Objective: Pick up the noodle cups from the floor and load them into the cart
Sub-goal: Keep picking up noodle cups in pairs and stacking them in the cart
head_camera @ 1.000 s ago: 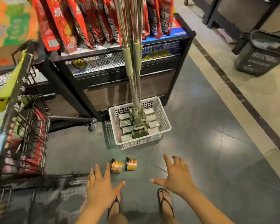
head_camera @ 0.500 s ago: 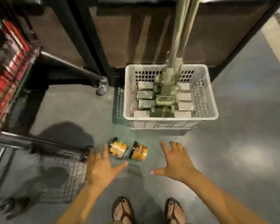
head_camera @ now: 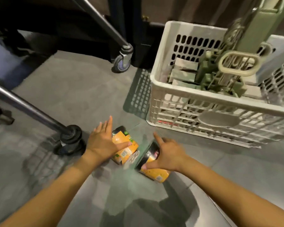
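Grey tile floor bears noodle cups beside a white crate

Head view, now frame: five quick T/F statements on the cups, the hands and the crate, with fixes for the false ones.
1. The left cup and the right cup both lie on their sides on the floor. True.
2. The white crate stands beyond the cups, to the right. True.
3. One cup is already inside the white crate. False: both cups are on the floor.
4. The thumb of the left hand lies across the left cup. True.
5. The right hand rests on the crate's rim. False: it lies over the right cup, apart from the crate.
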